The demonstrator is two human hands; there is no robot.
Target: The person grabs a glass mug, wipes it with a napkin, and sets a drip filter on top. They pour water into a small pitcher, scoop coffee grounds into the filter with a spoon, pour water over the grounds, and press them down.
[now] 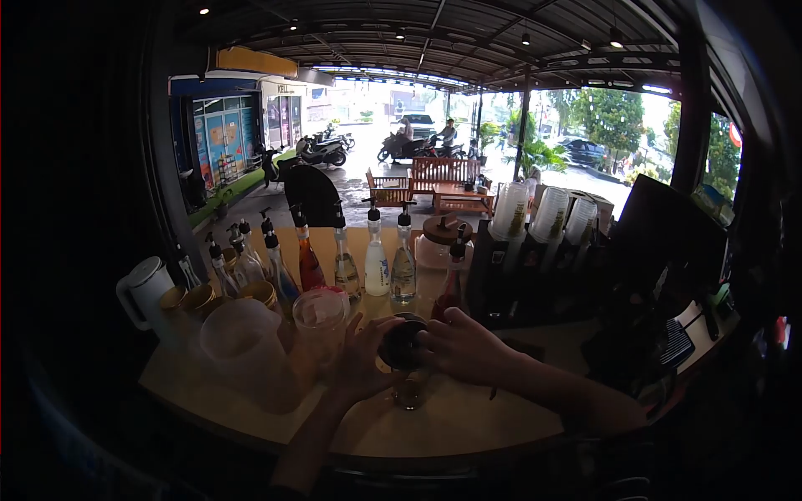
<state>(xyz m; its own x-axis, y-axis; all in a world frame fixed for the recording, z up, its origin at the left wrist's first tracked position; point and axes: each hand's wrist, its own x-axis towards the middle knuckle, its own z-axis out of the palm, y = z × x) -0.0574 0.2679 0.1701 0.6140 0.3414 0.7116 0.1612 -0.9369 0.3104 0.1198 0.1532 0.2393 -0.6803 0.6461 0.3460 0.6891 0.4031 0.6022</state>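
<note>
A dark, round, cup-like piece [403, 342] is between my hands, above a small clear glass [409, 391] on the counter. My left hand [364, 357] curves its fingers and thumb around the left side of the dark piece. From the right, my right hand [462, 346] has its bent fingers closed at the rim. What lies inside the piece is too dark to make out. Left of my left hand stands a clear plastic jug [322, 316] with a reddish rim. A pump bottle with dark red contents [449, 292] is just behind my right hand.
Several pump bottles [378, 263] line the back of the counter [326, 426]. At left are a frosted pitcher [242, 338] and a white lidded jug [149, 292]. Stacked plastic cups [511, 210] and a dark monitor-like panel [664, 225] stand at right.
</note>
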